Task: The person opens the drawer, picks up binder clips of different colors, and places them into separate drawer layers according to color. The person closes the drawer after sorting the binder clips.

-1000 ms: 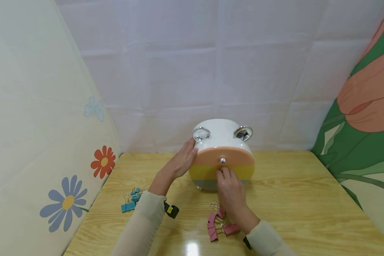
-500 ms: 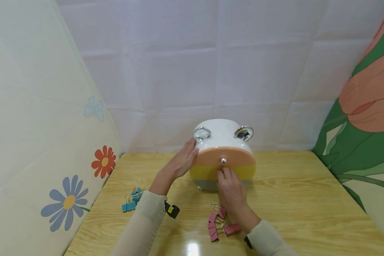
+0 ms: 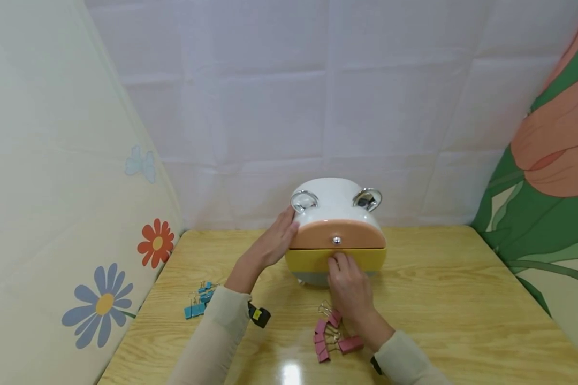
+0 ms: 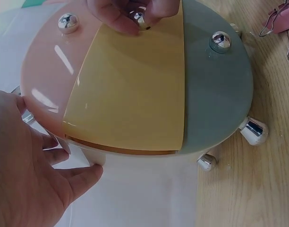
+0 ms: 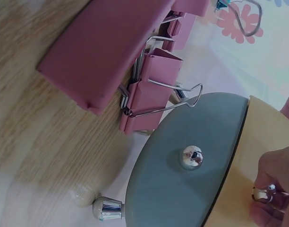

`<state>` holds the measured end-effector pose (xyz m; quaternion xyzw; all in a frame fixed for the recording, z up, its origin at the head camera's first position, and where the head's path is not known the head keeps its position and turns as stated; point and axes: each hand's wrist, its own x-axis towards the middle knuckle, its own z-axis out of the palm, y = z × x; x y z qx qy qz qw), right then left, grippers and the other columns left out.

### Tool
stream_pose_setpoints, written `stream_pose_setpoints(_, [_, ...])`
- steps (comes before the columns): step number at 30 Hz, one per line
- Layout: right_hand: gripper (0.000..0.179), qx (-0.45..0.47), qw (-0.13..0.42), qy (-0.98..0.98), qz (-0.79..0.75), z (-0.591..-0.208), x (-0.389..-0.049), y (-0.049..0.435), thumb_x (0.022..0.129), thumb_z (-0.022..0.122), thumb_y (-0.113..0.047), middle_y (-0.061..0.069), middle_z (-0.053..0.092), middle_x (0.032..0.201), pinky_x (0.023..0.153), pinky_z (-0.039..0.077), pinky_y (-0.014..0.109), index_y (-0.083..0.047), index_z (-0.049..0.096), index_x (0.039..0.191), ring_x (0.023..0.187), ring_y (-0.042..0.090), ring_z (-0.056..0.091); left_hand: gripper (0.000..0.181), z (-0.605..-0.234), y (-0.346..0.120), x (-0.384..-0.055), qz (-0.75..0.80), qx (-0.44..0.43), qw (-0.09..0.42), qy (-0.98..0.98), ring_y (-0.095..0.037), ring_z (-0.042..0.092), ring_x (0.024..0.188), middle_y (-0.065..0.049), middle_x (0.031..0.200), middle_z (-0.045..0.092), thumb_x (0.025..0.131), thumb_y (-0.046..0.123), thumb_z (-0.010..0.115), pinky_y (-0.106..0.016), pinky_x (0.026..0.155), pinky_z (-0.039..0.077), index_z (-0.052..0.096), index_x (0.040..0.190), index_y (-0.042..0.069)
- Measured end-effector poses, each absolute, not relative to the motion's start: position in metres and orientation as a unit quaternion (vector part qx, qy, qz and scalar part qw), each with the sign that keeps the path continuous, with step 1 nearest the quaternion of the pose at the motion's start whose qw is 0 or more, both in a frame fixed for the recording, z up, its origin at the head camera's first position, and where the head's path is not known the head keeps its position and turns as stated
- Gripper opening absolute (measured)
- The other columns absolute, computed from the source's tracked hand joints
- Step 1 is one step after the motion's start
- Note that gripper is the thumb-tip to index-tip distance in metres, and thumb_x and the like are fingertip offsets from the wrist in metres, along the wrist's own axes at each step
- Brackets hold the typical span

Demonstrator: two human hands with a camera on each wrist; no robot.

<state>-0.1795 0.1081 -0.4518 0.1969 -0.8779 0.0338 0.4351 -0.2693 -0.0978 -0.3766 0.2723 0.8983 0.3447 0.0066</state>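
Observation:
A small rounded white cabinet point(image 3: 334, 187) with three coloured drawer fronts stands near the back of the table. My left hand point(image 3: 272, 240) rests against its left side, fingers fairly straight along the white wall. My right hand point(image 3: 350, 286) pinches the shiny knob point(image 5: 261, 195) of the yellow middle drawer point(image 4: 130, 90). That drawer stands slightly out, with a narrow gap at its edge in the left wrist view. The orange top drawer point(image 3: 313, 235) and the grey-green bottom drawer point(image 4: 215, 90) appear closed, each with a round silver knob.
Several pink binder clips point(image 3: 350, 345) lie in front of the cabinet, just below my right hand. Several blue binder clips point(image 3: 195, 310) lie to the left, beside my left sleeve. Two silver ring-shaped parts point(image 3: 367, 200) stick up from the cabinet top.
The yellow drawer has come slightly forward, and a dark line now shows between it and the orange drawer. My right hand keeps its pinch on the knob; my left hand stays put.

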Motion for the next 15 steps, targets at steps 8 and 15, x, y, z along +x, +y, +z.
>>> stream_pose_setpoints(8, [0.018,0.193,0.434,-0.879,0.025,-0.4518,-0.175,0.1064,0.079,0.071,-0.003,0.016,0.066,0.096,0.051,0.052,0.031,0.002,0.07,0.096,0.072,0.025,0.06,0.068,-0.3771,-0.0983,-0.2689,0.346,0.266,0.009,0.9,-0.019,0.01,0.155,-0.004,0.171,0.007,0.108,0.053,0.015,-0.041,0.125,0.014,-0.003,0.164,0.02])
stream_pose_setpoints(15, [0.02,0.19,0.425,-0.885,0.027,-0.4503,-0.1694,0.1049,0.079,0.072,-0.002,0.016,0.066,0.096,0.052,0.052,0.029,0.002,0.071,0.098,0.073,0.024,0.061,0.067,-0.3764,-0.098,-0.2688,0.348,0.275,0.0,0.896,-0.021,0.011,0.155,-0.007,0.17,0.01,0.109,0.049,0.017,-0.042,0.125,0.014,0.001,0.164,0.016])
